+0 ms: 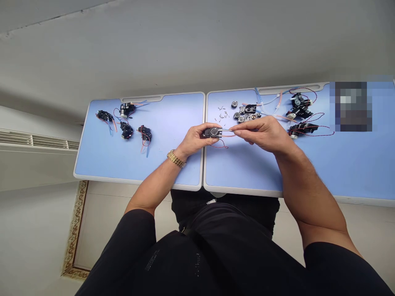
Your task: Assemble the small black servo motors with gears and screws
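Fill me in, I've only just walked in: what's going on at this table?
A person is working at two joined blue desks. Their left hand grips a small black motor unit trailing red wire, while their right hand holds a slim metal tool to it. Tiny metal pins and round metal parts lie just beyond, and more wired black units sit toward both ends of the desks.

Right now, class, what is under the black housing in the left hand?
Below the black housing, a red wire trails onto the blue desk; the left hand hides the housing's underside.
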Tool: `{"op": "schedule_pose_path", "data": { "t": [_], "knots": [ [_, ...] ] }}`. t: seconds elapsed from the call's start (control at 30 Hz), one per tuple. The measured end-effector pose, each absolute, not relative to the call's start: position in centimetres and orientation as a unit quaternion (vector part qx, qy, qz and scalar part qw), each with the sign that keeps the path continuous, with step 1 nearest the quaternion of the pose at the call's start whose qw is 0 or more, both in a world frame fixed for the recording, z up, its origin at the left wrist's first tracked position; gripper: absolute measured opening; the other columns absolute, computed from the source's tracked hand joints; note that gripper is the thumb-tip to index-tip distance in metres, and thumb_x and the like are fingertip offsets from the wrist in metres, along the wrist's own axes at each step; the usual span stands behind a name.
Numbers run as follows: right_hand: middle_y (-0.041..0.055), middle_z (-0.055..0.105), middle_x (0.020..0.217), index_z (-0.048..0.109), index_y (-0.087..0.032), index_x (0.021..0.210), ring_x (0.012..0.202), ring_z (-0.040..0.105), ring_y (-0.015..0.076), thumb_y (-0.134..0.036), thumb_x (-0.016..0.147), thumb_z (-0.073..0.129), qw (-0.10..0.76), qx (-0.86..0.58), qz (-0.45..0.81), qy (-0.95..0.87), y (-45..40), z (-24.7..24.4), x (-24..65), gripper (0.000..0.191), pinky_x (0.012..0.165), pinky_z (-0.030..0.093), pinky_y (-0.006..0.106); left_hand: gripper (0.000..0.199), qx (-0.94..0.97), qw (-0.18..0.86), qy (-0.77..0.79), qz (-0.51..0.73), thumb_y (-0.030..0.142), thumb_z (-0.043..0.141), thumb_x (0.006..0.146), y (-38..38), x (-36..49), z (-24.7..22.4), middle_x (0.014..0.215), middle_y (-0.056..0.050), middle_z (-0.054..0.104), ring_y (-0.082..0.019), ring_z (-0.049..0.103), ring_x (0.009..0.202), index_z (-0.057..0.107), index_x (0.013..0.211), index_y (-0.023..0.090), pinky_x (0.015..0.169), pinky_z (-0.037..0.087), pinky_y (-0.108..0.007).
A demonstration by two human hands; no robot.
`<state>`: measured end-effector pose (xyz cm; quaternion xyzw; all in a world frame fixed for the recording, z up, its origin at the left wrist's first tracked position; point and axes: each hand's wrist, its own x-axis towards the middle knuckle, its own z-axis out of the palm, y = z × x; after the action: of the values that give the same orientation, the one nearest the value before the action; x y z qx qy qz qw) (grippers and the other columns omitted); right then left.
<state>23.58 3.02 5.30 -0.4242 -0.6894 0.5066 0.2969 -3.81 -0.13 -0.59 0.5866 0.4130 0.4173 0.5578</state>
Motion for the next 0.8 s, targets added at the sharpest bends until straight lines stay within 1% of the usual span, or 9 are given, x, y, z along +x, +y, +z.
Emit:
{"op": "schedule_pose_path", "data": {
  "t": [0.07, 0.3, 0.43, 0.5, 0.6, 0.67, 0.73, 0.77, 0.8],
  "knots": [
    [-0.0055, 0.055, 0.053, 0.094, -0.027, 0.105, 0.049, 0.044, 0.01, -0.038, 0.09, 0.082, 0.296, -0.42, 0.517, -0.684, 3.2, 5.1, 23.7, 0.022, 0.047, 0.032, 0.028, 0.049, 0.583, 0.566, 0.408, 0.417, 0.045, 0.097, 0.082, -0.1, -3.8, -0.6, 0.105, -0.004, 0.079, -0.016, 0.072, 0.092, 0.081, 0.124, 0.024, 0.084, 0.065, -0.031],
    [-0.0045, 0.058, 0.052, 0.093, -0.024, 0.105, 0.049, 0.048, 0.0108, -0.044, 0.091, 0.084, 0.291, -0.404, 0.537, -0.681, 3.7, 4.5, 23.6, 0.026, 0.048, 0.034, 0.028, 0.049, 0.59, 0.562, 0.409, 0.411, 0.047, 0.095, 0.085, -0.1, -3.9, -0.8, 0.105, -0.003, 0.078, -0.016, 0.072, 0.092, 0.08, 0.126, 0.024, 0.084, 0.064, -0.032],
    [-0.0055, 0.057, 0.054, 0.092, -0.024, 0.107, 0.05, 0.046, 0.0108, -0.041, 0.093, 0.08, 0.277, -0.413, 0.521, -0.694, 3.7, 4.7, 23.8, 0.025, 0.05, 0.033, 0.029, 0.046, 0.602, 0.54, 0.418, 0.413, 0.041, 0.093, 0.087, -0.1, -3.8, -0.9, 0.105, -0.003, 0.079, -0.015, 0.072, 0.089, 0.08, 0.127, 0.024, 0.082, 0.064, -0.031],
    [-0.0056, 0.058, 0.057, 0.089, -0.025, 0.104, 0.052, 0.048, 0.0114, -0.039, 0.095, 0.077, 0.251, -0.417, 0.496, -0.719, 3.8, 5.1, 24.3, 0.02, 0.051, 0.035, 0.029, 0.042, 0.626, 0.504, 0.43, 0.41, 0.035, 0.09, 0.087, -0.2, -3.7, -0.9, 0.109, -0.004, 0.081, -0.016, 0.073, 0.089, 0.08, 0.126, 0.023, 0.082, 0.064, -0.031],
    [-0.0037, 0.067, 0.066, 0.078, -0.025, 0.095, 0.06, 0.058, 0.0139, -0.031, 0.098, 0.071, 0.228, -0.415, 0.461, -0.75, 4.0, 5.6, 25.1, 0.01, 0.06, 0.043, 0.031, 0.037, 0.678, 0.409, 0.457, 0.406, 0.025, 0.085, 0.088, -0.2, -3.4, -1.0, 0.112, -0.006, 0.083, -0.018, 0.074, 0.093, 0.081, 0.124, 0.022, 0.087, 0.063, -0.034],
    [-0.0014, 0.074, 0.079, 0.07, -0.026, 0.097, 0.067, 0.064, 0.0156, -0.027, 0.098, 0.065, 0.25, -0.408, 0.449, -0.754, 3.9, 5.7, 25.1, 0.005, 0.067, 0.049, 0.032, 0.034, 0.702, 0.348, 0.468, 0.409, 0.021, 0.082, 0.088, -0.3, -3.2, -1.1, 0.109, -0.006, 0.083, -0.018, 0.074, 0.094, 0.082, 0.122, 0.022, 0.091, 0.061, -0.036],
    [0.0006, 0.077, 0.09, 0.066, -0.026, 0.102, 0.071, 0.065, 0.0165, -0.024, 0.097, 0.064, 0.277, -0.404, 0.424, -0.761, 3.6, 5.4, 24.3, 0.005, 0.07, 0.05, 0.033, 0.033, 0.718, 0.307, 0.469, 0.412, 0.02, 0.081, 0.089, -0.3, -3.1, -1.2, 0.104, -0.005, 0.083, -0.018, 0.074, 0.092, 0.082, 0.122, 0.022, 0.092, 0.061, -0.037],
    [0.001, 0.077, 0.092, 0.066, -0.026, 0.104, 0.071, 0.064, 0.0168, -0.025, 0.096, 0.066, 0.285, -0.405, 0.403, -0.77, 3.3, 5.1, 23.7, 0.008, 0.07, 0.05, 0.034, 0.032, 0.725, 0.293, 0.467, 0.413, 0.02, 0.081, 0.089, -0.3, -3.1, -1.3, 0.103, -0.005, 0.083, -0.018, 0.074, 0.091, 0.082, 0.122, 0.022, 0.092, 0.06, -0.037],
    [0.0005, 0.076, 0.089, 0.067, -0.025, 0.106, 0.069, 0.062, 0.0168, -0.026, 0.095, 0.07, 0.294, -0.413, 0.374, -0.777, 3.0, 4.8, 23.0, 0.011, 0.07, 0.049, 0.033, 0.032, 0.731, 0.282, 0.465, 0.412, 0.02, 0.081, 0.09, -0.3, -3.0, -1.4, 0.103, -0.005, 0.083, -0.018, 0.074, 0.09, 0.081, 0.122, 0.021, 0.091, 0.06, -0.036]
  ]
}}
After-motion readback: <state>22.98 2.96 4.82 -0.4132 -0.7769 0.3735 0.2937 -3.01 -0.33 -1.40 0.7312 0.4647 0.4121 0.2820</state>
